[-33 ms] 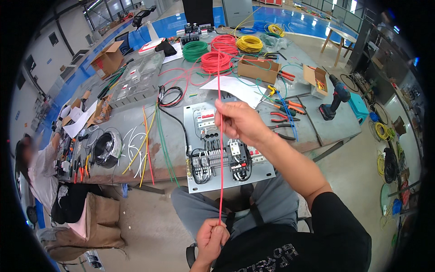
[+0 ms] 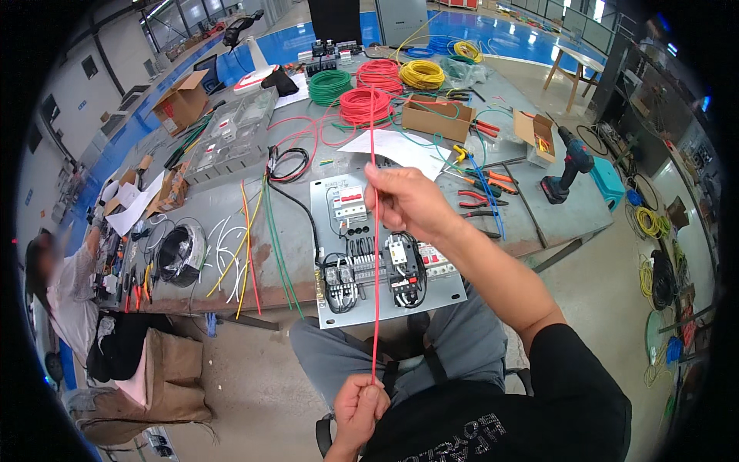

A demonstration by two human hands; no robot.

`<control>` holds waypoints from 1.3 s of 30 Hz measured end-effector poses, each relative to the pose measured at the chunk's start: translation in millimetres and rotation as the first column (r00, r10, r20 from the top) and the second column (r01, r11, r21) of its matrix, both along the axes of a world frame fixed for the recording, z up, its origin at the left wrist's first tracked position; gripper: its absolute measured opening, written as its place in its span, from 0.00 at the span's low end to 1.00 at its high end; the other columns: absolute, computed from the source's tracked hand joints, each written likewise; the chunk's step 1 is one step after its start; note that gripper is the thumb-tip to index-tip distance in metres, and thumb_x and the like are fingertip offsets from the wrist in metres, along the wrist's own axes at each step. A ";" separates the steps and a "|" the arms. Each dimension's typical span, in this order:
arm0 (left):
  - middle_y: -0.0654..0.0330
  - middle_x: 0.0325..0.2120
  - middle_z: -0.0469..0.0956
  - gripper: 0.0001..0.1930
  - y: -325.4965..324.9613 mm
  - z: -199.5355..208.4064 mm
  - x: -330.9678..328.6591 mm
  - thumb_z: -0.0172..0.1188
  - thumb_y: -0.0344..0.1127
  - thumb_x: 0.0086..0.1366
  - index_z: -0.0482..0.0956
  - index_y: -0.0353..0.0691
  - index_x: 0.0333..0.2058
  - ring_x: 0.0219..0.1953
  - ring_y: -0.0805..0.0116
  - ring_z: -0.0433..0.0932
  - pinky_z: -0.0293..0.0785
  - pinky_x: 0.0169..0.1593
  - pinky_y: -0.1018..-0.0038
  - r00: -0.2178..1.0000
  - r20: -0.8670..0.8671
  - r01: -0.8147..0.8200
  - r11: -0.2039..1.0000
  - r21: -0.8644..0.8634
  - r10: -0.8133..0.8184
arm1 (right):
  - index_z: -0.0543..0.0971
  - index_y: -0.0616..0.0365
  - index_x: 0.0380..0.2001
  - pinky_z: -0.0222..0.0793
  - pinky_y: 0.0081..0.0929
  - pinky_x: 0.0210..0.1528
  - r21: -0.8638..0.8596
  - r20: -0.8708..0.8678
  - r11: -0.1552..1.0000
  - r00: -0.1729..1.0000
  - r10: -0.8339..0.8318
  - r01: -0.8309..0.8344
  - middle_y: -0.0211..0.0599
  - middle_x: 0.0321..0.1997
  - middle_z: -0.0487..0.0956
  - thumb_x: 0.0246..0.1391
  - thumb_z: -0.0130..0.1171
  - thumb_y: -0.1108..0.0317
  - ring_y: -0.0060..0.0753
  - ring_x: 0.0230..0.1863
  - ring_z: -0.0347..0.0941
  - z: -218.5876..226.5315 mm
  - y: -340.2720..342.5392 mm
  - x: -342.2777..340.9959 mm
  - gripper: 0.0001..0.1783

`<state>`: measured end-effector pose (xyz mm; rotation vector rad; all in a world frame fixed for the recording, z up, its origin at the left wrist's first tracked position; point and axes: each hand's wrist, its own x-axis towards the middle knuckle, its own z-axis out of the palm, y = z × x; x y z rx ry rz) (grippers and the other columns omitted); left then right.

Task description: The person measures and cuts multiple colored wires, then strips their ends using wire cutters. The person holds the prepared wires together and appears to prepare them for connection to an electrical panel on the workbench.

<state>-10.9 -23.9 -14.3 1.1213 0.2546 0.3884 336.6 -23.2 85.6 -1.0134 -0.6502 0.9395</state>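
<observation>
With the fingers (image 2: 380, 179) of the right hand (image 2: 408, 204), pinching a red wire (image 2: 376, 308) against the thumb; with the left hand (image 2: 359, 410), closed around the same wire lower down, near the shirt. Running nearly upright between both hands, apparently straight, and continuing above the upper grip. Crossing, in this view, in front of a metal panel (image 2: 358, 317); cannot certify clearance from its components.

For sound handling, judged advisable: pull evenly from both ends, grip without crushing the insulation, inspect along the span for kinks or nicks, and hold clear of the breaker (image 2: 352, 209) and the black switching device (image 2: 402, 283) to avoid snagging.

Regarding markings: found dark characters at the upper left of the panel, too small to read reliably. Found none legible on the red wire. Found pale, glittering lettering across the black shirt (image 2: 419, 416), set at a slant.

Farther out, on the counter (image 2: 566, 219): noted a white sheet (image 2: 396, 146), with any print too faint to confirm; red coils (image 2: 354, 114), a green coil (image 2: 327, 96) and a yellow coil (image 2: 422, 81); to the right, a cordless drill (image 2: 576, 163), with no maker's name made out.
</observation>
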 end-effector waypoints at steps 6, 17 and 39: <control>0.64 0.20 0.67 0.07 -7.2 -6.8 -14.7 0.49 0.30 0.77 0.70 0.31 0.44 0.20 0.78 0.65 0.64 0.29 0.77 1.000 -0.019 0.000 1.000 0.000 0.000 | 0.78 0.60 0.23 0.48 0.21 0.14 0.001 0.042 0.999 0.998 -0.044 0.044 0.27 0.16 0.71 0.68 0.55 0.48 0.17 0.11 0.57 18.7 2.9 39.6 0.27; 0.61 0.17 0.69 0.07 -4.2 -11.9 -13.8 0.44 0.31 0.77 0.68 0.33 0.42 0.19 0.74 0.66 0.67 0.27 0.74 0.998 -0.050 -0.039 0.999 -0.024 0.038 | 0.80 0.58 0.34 0.60 0.20 0.20 0.201 0.050 0.973 0.990 -0.130 0.118 0.28 0.25 0.77 0.70 0.53 0.52 0.16 0.19 0.68 24.3 25.5 73.9 0.20; 0.58 0.19 0.76 0.16 49.4 1.8 40.3 0.48 0.44 0.78 0.72 0.37 0.37 0.17 0.67 0.73 0.67 0.25 0.71 0.970 0.184 0.219 0.901 -0.375 -0.159 | 0.78 0.64 0.32 0.76 0.17 0.23 -0.054 0.078 0.938 0.935 0.346 -0.343 0.34 0.26 0.81 0.69 0.56 0.62 0.22 0.21 0.79 -31.5 -15.4 -104.5 0.16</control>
